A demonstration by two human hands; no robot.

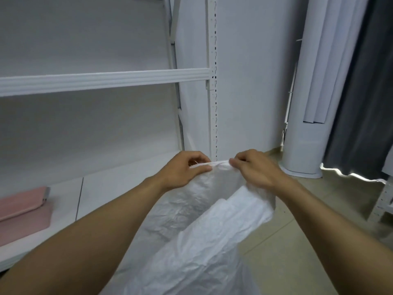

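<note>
A thin, crinkled white plastic bag (204, 226) hangs in front of me, its top edge stretched between both hands. My left hand (185, 169) pinches the bag's rim with curled fingers and thumb on the left side. A short way to the right, my right hand (255, 167) pinches the same rim. The bag's body drops down toward the bottom of the view and partly folds over itself.
A white metal shelf unit (102, 80) stands to the left, with a pink flat case (23, 203) on its lowest board. A slotted upright post (213, 81) rises behind my hands. A white cylindrical floor unit (304, 135) and grey curtain (365, 103) stand at right on beige tiles.
</note>
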